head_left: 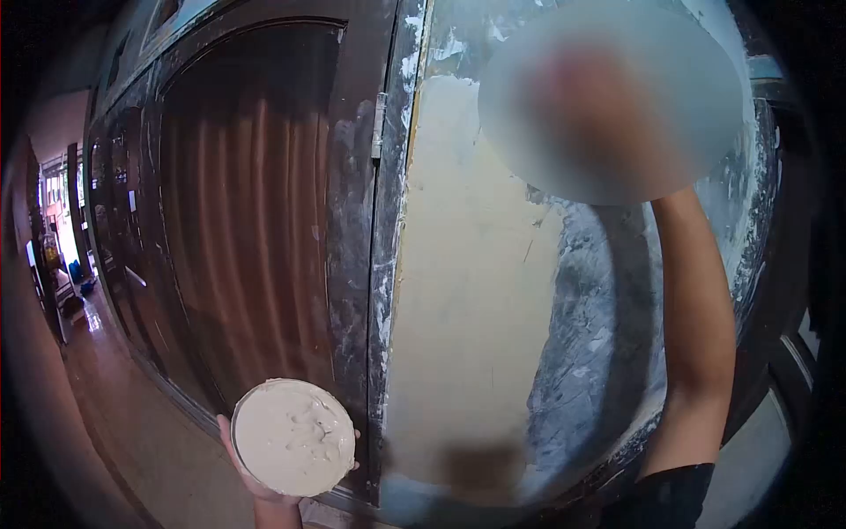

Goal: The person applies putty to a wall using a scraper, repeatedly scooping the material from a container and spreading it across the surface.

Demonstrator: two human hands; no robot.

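Observation:
At the lower left, my left hand (235, 451) holds a round container of pale, creamy paste (295, 436) from beneath, fingers wrapped about its sides. My right arm (696, 300) reaches up at the right toward the wall. A blurred oval covers my right hand (592, 93), so its fingers and anything in them cannot be made out. Between the two hands stands a wall (590, 291) of patchy grey-blue, with a broad, smooth cream layer (476, 273) over its left part. Cream smears mark the wall's upper edge.
Left of the wall is a dark wooden door frame (352, 264) with a metal hinge (379, 128) and a brown curtained panel (251, 220). A corridor floor (132, 397) runs back at the far left. Dark woodwork (784, 370) stands at the right.

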